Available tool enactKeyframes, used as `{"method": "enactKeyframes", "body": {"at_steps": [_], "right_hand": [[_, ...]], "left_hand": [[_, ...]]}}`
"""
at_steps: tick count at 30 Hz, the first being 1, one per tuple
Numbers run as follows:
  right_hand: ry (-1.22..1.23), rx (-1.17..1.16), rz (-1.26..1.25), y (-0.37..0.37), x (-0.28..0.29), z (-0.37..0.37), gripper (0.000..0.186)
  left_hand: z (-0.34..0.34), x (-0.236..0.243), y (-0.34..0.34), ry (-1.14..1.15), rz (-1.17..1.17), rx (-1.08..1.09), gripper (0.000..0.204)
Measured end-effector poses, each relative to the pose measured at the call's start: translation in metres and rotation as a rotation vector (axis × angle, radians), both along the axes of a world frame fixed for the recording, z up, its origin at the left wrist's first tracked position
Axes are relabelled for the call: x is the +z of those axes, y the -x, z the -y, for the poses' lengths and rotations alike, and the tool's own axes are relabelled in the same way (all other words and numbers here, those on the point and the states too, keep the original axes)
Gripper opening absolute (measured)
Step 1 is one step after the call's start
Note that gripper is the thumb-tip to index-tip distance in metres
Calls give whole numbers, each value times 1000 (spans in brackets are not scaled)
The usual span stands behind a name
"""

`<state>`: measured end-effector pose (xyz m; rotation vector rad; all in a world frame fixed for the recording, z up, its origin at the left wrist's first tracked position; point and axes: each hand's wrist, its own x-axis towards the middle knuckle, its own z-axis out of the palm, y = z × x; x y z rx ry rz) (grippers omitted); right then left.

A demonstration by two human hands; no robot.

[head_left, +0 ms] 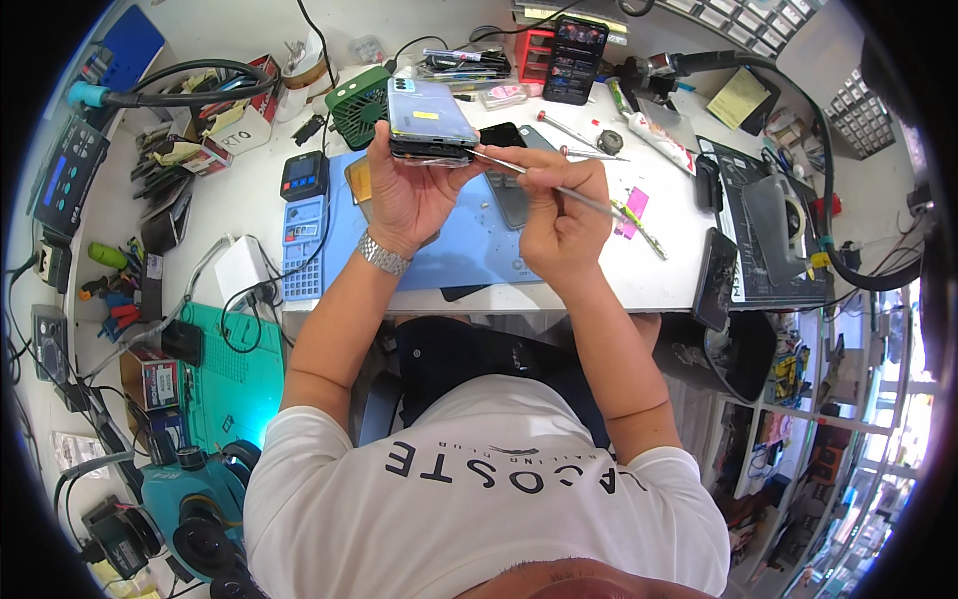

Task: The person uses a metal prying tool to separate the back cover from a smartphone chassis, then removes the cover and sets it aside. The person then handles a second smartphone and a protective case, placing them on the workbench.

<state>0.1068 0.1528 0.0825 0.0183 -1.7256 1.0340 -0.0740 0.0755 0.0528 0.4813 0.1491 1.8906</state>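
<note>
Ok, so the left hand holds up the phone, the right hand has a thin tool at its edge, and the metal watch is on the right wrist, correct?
No: the metal watch is on the left wrist, as the head view shows. The left hand holds up the phone, and the right hand has a thin tool at its edge.

Both forearms (341, 317) are slanting inward; the left hand (414, 197) is gripping at upper centre, the right hand (564, 212) pinching just rightward
</note>
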Motion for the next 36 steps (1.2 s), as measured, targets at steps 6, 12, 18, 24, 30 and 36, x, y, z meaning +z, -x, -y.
{"method": "enactKeyframes", "body": {"at_steps": [6, 12, 18, 24, 30, 36], "right_hand": [[-86, -93, -89, 10, -8, 5, 21], [-200, -109, -111, 15, -11, 2, 23], [-136, -145, -198, 23, -11, 10, 16], [168, -231, -122, 7, -13, 0, 21], [620, 79, 311, -5, 15, -18, 47], [645, 255, 405, 2, 9, -35, 55]], "left_hand": [[-2, 4, -2, 34, -10, 67, 70], [-2, 2, 1, 37, -5, 61, 66], [-3, -1, 0, 8, 56, 85, 78], [-3, 10, -14, 147, -401, 335, 79], [-6, 11, -27, 317, -1103, 510, 144], [-5, 10, -29, 350, -1412, 500, 141]]}}
